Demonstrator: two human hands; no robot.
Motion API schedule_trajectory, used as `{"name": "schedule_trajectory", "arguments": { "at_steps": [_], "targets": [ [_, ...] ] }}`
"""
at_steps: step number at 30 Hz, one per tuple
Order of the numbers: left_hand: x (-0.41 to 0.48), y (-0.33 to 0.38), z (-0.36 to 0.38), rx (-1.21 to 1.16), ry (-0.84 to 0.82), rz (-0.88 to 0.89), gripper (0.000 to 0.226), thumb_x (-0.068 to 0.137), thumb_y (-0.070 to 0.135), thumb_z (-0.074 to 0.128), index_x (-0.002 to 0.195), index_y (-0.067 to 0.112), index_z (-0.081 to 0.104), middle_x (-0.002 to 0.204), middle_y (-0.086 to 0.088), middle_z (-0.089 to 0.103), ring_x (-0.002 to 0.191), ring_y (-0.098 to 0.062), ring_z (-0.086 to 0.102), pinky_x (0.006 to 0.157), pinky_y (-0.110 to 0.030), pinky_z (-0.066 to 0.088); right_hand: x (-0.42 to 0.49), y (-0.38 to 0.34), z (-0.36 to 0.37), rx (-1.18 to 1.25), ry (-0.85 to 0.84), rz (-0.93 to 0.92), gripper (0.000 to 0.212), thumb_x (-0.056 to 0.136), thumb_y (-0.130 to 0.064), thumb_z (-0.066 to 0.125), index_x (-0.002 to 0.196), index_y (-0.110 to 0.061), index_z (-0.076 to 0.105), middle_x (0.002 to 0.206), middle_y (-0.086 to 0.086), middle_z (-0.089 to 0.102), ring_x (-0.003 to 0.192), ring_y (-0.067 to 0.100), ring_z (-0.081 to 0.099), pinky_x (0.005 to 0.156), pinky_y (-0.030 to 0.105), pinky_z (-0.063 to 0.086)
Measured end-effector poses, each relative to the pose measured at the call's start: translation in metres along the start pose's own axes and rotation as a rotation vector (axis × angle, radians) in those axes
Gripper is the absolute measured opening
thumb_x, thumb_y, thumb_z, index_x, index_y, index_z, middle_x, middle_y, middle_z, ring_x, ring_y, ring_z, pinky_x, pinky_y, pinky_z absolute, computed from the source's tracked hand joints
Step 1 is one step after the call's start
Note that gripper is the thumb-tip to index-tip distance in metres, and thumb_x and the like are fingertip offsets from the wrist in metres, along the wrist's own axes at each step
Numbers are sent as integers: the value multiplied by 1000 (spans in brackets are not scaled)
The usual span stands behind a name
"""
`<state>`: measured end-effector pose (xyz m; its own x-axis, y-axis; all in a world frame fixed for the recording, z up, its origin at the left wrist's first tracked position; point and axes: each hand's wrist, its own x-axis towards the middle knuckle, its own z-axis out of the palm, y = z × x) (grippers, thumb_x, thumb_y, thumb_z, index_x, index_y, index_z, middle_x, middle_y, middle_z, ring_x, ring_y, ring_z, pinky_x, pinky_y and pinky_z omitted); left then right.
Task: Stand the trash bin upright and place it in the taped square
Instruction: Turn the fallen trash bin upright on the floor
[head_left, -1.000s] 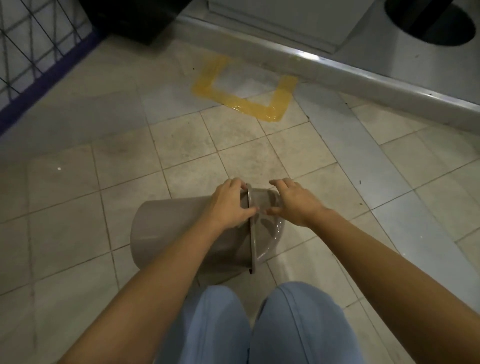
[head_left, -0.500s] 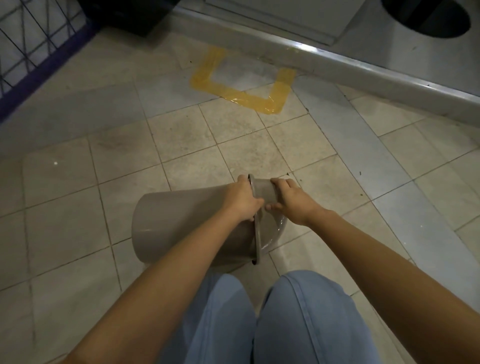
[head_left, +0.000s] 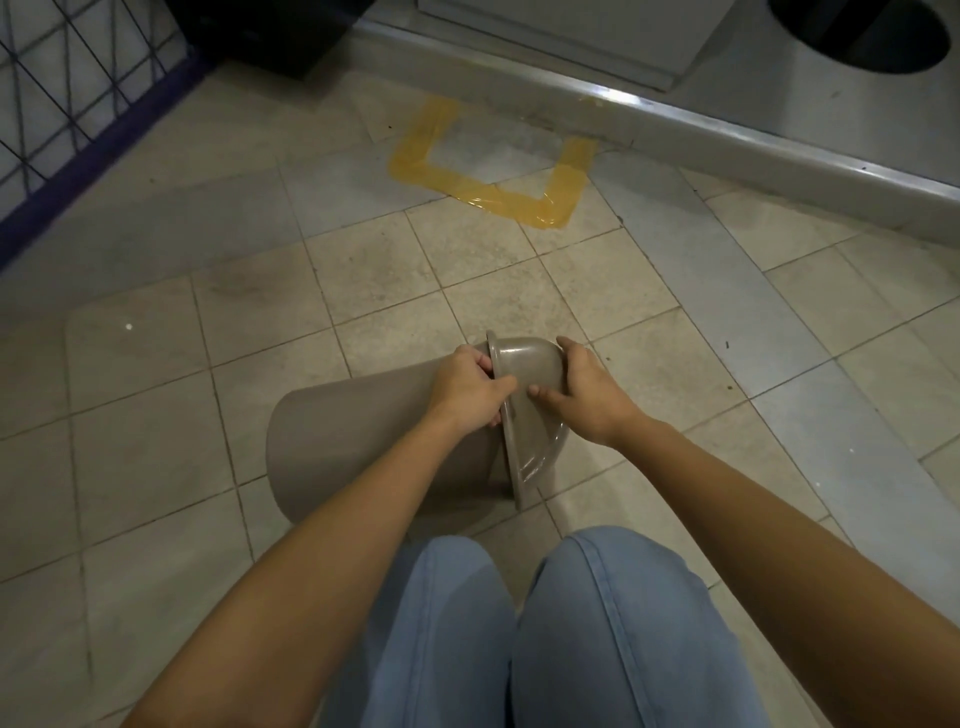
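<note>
Trash bin (head_left: 358, 441), one: grey-brown plastic, lying on its side on the tiled floor (head_left: 415, 270) just ahead of the knees, base to the left, domed lid (head_left: 530, 410) to the right. Judged light, rigid, smooth-walled and likely slippery; lid may be loose. Best hold: the rim where lid meets body, both sides.

Left hand (head_left: 470, 389), one: fingers curled around the rim at the top. Right hand (head_left: 587, 395), one: fingers pressed over the lid dome, thumb on its face.

Taped square (head_left: 498, 161), one: yellow, three sides visible, well apart from the bin, against the metal kerb (head_left: 727, 135).

Wire rack (head_left: 62, 78), one, far left.
</note>
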<state>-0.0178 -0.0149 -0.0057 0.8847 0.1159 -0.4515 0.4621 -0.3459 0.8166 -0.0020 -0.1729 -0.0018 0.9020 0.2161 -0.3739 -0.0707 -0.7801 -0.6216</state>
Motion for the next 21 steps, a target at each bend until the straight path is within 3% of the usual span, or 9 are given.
{"name": "schedule_trajectory", "arguments": {
  "at_steps": [6, 11, 15, 21],
  "targets": [
    [-4, 18, -29, -204, 73, 55, 16, 73, 14, 64, 80, 12, 50, 43, 8, 55, 33, -9, 51, 29, -18, 28, 7, -24, -18, 98, 59, -50, 88, 76, -57, 60, 142, -16, 19, 142, 10, 32, 129, 27, 31, 107, 48, 33],
    [-3, 35, -50, -368, 89, 87, 13, 75, 8, 61, 73, 13, 49, 39, 8, 52, 31, -10, 46, 27, -17, 23, 9, -46, -36, 159, 232, -195, 72, 80, -60, 48, 139, -21, 31, 137, 5, 39, 127, 20, 29, 103, 37, 28],
    [-1, 41, -63, -502, 72, 106, 13, 75, 3, 56, 69, 12, 50, 40, 4, 52, 30, -11, 45, 25, -16, 19, 12, -66, -46, 115, 354, -294, 59, 84, -58, 39, 135, -27, 36, 134, 0, 43, 122, 16, 32, 102, 39, 28],
    [-3, 33, -79, -596, 93, 112, 12, 75, 3, 53, 67, 12, 49, 39, 5, 50, 28, -9, 41, 25, -15, 16, 16, -90, -52, -63, 350, -440, 58, 86, -55, 37, 134, -21, 40, 134, 1, 46, 125, 18, 34, 104, 36, 24]
  ]
}}
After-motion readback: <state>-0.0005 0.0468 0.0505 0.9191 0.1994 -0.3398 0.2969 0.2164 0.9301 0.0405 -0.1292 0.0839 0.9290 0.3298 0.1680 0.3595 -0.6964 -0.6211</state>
